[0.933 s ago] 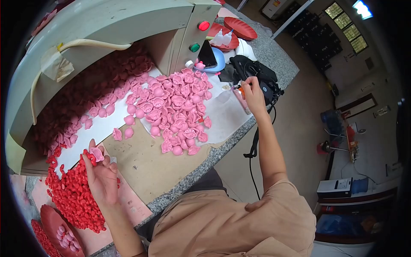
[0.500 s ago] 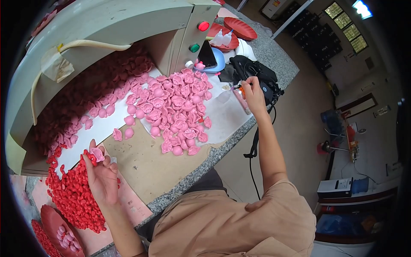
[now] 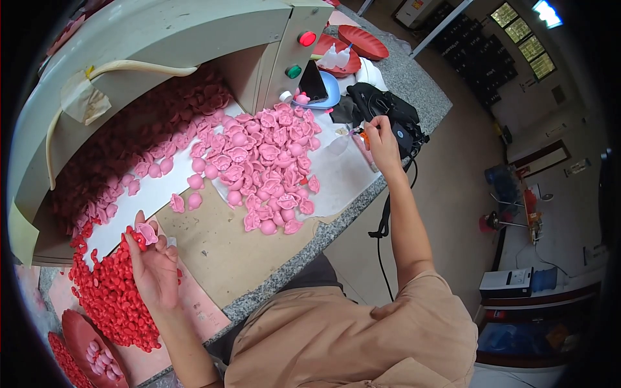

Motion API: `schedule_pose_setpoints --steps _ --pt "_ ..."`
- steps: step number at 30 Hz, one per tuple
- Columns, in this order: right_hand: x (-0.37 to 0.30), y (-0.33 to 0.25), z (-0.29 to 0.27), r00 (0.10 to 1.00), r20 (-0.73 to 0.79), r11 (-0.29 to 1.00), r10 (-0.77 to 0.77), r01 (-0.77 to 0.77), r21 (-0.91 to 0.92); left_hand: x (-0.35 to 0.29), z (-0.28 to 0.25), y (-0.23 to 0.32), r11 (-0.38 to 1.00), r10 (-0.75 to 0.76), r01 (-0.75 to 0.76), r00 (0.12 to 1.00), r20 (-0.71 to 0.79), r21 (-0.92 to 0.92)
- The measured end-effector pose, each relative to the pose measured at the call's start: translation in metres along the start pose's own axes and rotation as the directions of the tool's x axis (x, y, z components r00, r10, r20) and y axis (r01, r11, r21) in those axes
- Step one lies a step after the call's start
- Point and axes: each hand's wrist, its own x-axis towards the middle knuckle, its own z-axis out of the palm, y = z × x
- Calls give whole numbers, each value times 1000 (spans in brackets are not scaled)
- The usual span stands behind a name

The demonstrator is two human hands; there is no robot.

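My left hand [image 3: 157,271] is palm up at the near edge of a heap of small red pieces [image 3: 119,291]. Its fingers hold a pink petal-shaped piece [image 3: 147,233], with red showing right beside it. At the right end of the bench, my right hand [image 3: 383,139] pinches a small thing with orange on it, mostly hidden by the fingers. Just left of that hand is a translucent object [image 3: 337,146] over a white sheet [image 3: 333,184]. A large pile of pink petal-shaped and round pieces [image 3: 272,165] lies between my hands.
A grey machine [image 3: 194,39] with red and green buttons arches over more pink pieces. Beyond my right hand lie a black bag [image 3: 381,107], a blue dish [image 3: 331,90] and red trays [image 3: 362,43] with white squeeze bottles. Another red tray [image 3: 81,333] stands at lower left.
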Motion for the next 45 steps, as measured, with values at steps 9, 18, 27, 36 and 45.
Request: schedule_pose_setpoints --steps 9,18,27,36,45 --pt "0 -3 -2 998 33 996 47 -44 -82 0 -1 0 1000 -1 1 1000 3 7" --pt "-2 -1 0 996 -80 996 -28 34 80 0 0 0 1000 3 -3 1000 3 -5" --pt "-68 9 18 970 -219 929 -107 176 325 0 -1 1 1000 17 -17 1000 15 -23" --pt "-82 15 55 947 -53 949 -317 316 -24 7 -8 -5 999 19 -18 999 37 -41" --pt "-41 33 75 988 -55 968 -145 154 200 -5 -6 4 986 3 8 998 70 -167"
